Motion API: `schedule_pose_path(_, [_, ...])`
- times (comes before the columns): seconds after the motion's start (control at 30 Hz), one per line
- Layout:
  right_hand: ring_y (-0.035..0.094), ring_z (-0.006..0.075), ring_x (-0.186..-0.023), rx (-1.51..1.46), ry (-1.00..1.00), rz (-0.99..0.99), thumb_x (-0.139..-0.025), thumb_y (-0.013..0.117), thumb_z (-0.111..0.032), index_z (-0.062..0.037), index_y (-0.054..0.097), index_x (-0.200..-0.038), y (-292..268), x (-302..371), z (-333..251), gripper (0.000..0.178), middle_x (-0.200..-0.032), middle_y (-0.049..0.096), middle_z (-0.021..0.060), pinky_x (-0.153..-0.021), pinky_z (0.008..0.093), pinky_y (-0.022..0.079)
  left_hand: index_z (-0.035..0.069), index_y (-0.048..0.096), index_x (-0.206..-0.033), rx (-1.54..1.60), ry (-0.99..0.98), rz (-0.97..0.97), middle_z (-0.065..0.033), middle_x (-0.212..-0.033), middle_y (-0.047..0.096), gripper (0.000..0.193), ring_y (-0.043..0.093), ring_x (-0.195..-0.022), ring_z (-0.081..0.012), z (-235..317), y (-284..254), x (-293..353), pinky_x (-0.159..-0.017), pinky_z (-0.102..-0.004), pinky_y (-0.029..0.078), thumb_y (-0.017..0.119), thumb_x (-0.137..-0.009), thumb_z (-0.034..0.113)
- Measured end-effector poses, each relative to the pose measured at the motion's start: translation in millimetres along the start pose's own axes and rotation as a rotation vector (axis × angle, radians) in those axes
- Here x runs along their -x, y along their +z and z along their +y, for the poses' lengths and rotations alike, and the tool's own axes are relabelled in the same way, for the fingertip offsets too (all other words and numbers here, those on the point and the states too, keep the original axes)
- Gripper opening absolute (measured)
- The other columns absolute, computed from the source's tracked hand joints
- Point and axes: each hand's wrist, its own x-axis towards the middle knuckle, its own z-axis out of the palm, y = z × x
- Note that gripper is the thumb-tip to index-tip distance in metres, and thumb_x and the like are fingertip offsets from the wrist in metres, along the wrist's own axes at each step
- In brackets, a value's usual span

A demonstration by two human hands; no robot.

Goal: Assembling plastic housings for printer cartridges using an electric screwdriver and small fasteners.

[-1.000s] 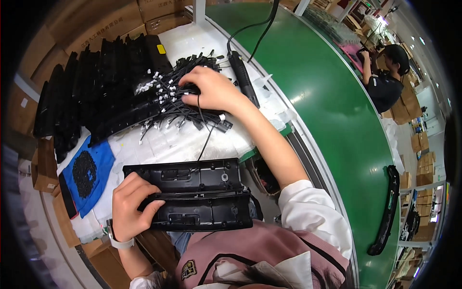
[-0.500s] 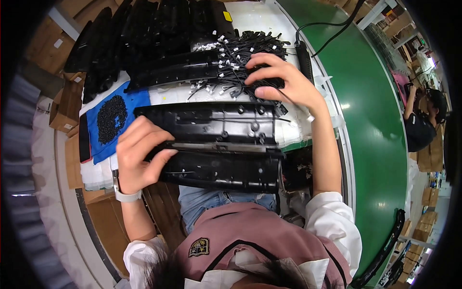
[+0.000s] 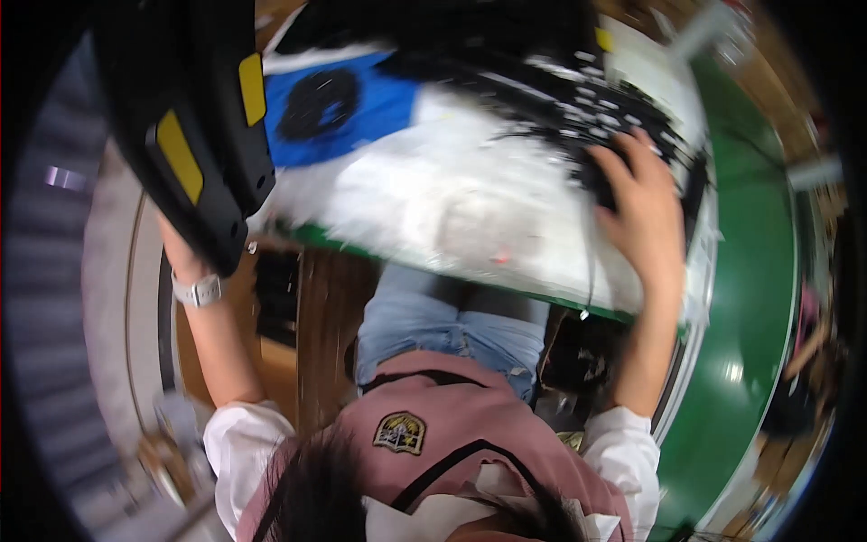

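Note:
A pair of long black plastic panels [image 3: 212, 172] with yellow patches is raised at the upper left. My left hand [image 3: 176, 248] holds it from behind, its fingers hidden by the plastic. On the right, my right hand [image 3: 646, 203] bends over a pile of black cables [image 3: 578, 117] with white connectors, its fingers slightly blurred. One thin black cable [image 3: 591, 262] hangs from beside its thumb, a white connector at the lower end near the table edge.
A white-covered table [image 3: 388, 194] with a green front edge lies before me. On it are a blue cloth [image 3: 384, 108] with small black parts and more black panels [image 3: 452, 27] at the back. A green surface [image 3: 736, 271] runs along the right.
The black panels have left the table in front of me and are now up at the far left with my left hand. My right hand stays by the cables. The view has turned.

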Motion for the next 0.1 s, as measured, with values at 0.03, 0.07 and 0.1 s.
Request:
schedule_pose_path(0.03, [0.044,0.0364,-0.128,0.023,0.022,-0.014,-0.058,0.07,0.004,-0.0102,0.06,-0.117,-6,-2,-10,0.062,-0.127,0.052,0.018,-0.101,0.0452,0.039,0.002,0.046,-0.131,-0.09,-0.03,0.179,-0.0116,-0.121,0.059,0.041,0.059,-0.107,-0.0241,13,-20,12,-0.095,-0.036,0.048,0.043,-0.101,0.029])
schedule_pose_path(0.07, [0.043,0.0351,-0.13,0.014,0.041,-0.084,-0.062,0.07,0.002,-0.0118,0.06,-0.12,-12,-7,-20,0.06,-0.13,0.051,0.0184,-0.104,0.0432,0.038,-0.002,0.047,-0.132,-0.131,0.028,0.235,-0.013,-0.123,0.059,0.045,0.06,-0.107,-0.0251,15,-75,22,-0.095,-0.0362,0.048,0.049,-0.098,0.028])
schedule_pose_path(0.1, [0.043,0.0351,-0.13,-0.035,-0.051,-0.091,-0.062,0.07,0.002,-0.0118,0.06,-0.12,-2,-26,-38,0.06,-0.13,0.051,0.0184,-0.104,0.0432,0.038,-0.002,0.045,-0.134,-0.262,0.031,0.429,-0.0131,-0.126,0.058,0.048,0.058,-0.11,-0.0248,18,-128,32,-0.098,-0.0356,0.046,0.05,-0.098,0.029])
